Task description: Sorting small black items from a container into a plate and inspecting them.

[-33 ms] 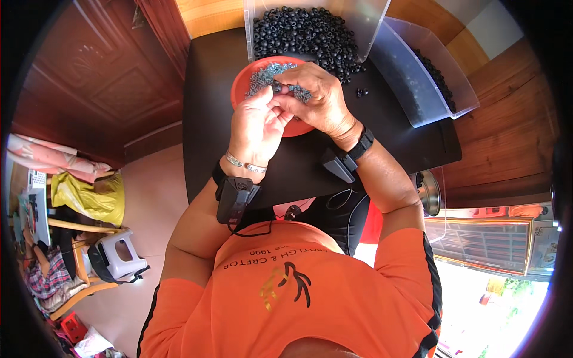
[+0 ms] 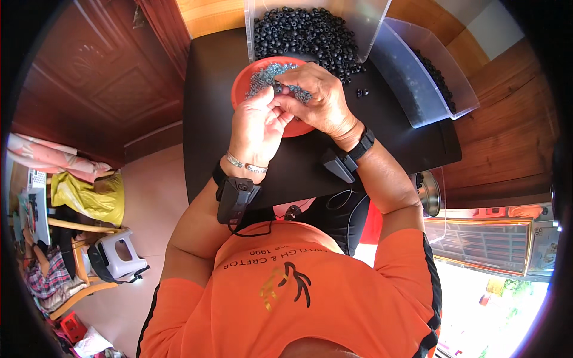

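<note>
My left hand [image 2: 258, 125] is closed in a pinch, palm up, on a small black round knob-like piece [image 2: 277, 88]. Against it works my right hand [image 2: 321, 100], thumb and fingertips pressed together beside the piece. Whatever lies between the right fingertips is hidden. Both hands are held above a red-orange round dish [image 2: 239, 89], which contains many small silvery-blue metal parts [image 2: 261, 79], too small to name surely. Beyond the dish, a heap of black round pieces with holes [image 2: 304, 39] spills from a tipped clear bin [image 2: 374, 33] onto the dark table [image 2: 209, 119].
A second translucent bin [image 2: 401, 80] with more black pieces stands at the right of the table. Loose black pieces [image 2: 362, 92] lie between the bins. On the left floor are a pale plastic stool [image 2: 122, 253] and a wooden chair [image 2: 83, 295], with another person at the far left.
</note>
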